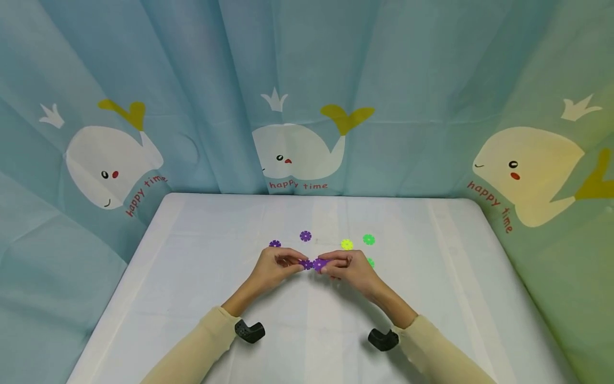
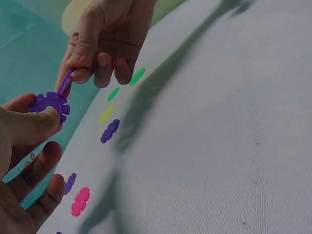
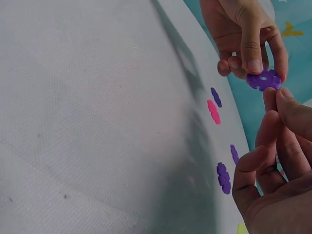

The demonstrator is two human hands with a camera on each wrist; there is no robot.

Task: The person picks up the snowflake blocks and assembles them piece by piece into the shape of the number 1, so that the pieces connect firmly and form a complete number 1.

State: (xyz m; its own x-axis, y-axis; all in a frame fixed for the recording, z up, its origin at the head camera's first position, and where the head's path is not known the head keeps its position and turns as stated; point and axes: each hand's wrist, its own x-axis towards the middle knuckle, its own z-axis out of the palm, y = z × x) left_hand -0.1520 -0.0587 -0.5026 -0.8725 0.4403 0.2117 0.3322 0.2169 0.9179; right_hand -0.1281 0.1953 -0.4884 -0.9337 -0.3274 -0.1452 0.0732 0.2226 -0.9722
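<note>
Over the middle of the table, my left hand (image 1: 273,269) pinches a purple notched snowflake disc (image 2: 48,103) between thumb and fingers. My right hand (image 1: 354,271) pinches a second purple snowflake disc (image 1: 319,264), seen nearly edge-on in the left wrist view. The two discs meet at their rims, one turned at an angle to the other. In the right wrist view the left hand's disc shows its flat face, while the right fingertips mostly hide their own disc. The other fingers of both hands are loosely bent.
Loose snowflake discs lie on the white table (image 1: 192,330) beyond the hands: purple ones (image 1: 305,236), a yellow one (image 1: 347,244) and green ones (image 1: 368,239). A pink disc (image 2: 80,202) shows in both wrist views. A blue whale-print curtain (image 1: 408,80) stands behind the table.
</note>
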